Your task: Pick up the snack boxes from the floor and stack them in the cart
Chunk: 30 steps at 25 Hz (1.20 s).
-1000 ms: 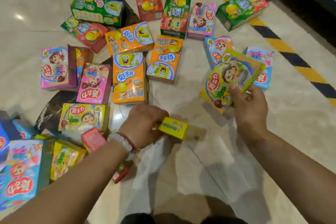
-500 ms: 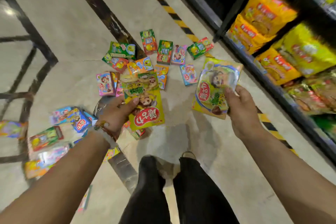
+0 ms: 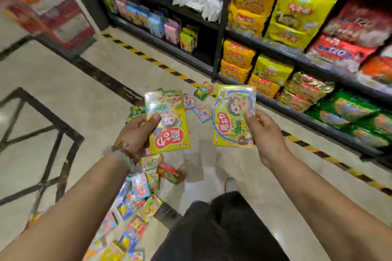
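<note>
left hand (image 3: 135, 133), right hand (image 3: 265, 133), each gripping apparently yellow-green box

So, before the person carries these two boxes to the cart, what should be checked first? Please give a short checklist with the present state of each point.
1. Left hand holds its yellow box, thumb across the front: ok.
2. Right hand holds the second yellow box, thumb on its face: ok.
3. The two boxes are apart, not touching: ok.
4. Cart is in view, so the way to it is known: not ok, no cart shows.
5. Floor by the feet is free of boxes on the floor: not ok, many lie beside the legs.
6. Back fingers' hold behind each box: cannot tell.
</note>
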Each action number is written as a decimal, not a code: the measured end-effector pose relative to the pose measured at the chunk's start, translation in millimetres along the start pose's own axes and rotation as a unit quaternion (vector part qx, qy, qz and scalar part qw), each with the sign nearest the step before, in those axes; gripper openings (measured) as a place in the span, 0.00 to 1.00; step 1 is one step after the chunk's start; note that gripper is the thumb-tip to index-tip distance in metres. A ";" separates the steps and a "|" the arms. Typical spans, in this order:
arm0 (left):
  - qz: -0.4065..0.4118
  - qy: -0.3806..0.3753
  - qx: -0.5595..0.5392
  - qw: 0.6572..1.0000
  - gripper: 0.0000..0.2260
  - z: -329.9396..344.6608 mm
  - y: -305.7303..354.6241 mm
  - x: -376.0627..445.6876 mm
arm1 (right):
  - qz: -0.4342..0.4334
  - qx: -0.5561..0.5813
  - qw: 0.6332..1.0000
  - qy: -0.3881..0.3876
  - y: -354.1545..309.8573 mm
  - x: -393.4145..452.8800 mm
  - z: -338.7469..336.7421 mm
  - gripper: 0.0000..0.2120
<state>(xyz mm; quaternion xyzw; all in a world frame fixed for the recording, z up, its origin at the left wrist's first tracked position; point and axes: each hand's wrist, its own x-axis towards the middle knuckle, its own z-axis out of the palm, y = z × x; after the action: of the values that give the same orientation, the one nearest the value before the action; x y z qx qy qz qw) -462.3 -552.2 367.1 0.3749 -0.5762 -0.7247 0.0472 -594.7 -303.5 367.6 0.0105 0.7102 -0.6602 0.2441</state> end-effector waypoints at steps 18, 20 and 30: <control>0.000 -0.407 0.186 0.894 0.13 294.7 -34.5 -228.6 | -0.037 0.146 0.919 0.365 21.6 -336.8 -272.6 0.07; -0.008 -0.442 0.197 0.875 0.13 334.5 -56.7 -267.9 | -0.036 0.144 0.906 0.395 32.4 -380.6 -306.2 0.08; -0.058 -0.552 0.257 0.791 0.10 488.2 -143.3 -397.6 | -0.028 0.203 0.805 0.557 82.5 -540.5 -429.3 0.11</control>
<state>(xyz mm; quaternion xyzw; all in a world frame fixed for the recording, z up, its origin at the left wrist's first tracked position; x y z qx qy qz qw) -417.9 84.7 463.6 -0.0580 -0.6462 -0.6347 -0.4197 -233.7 278.0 489.6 0.4056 0.5742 -0.6764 -0.2195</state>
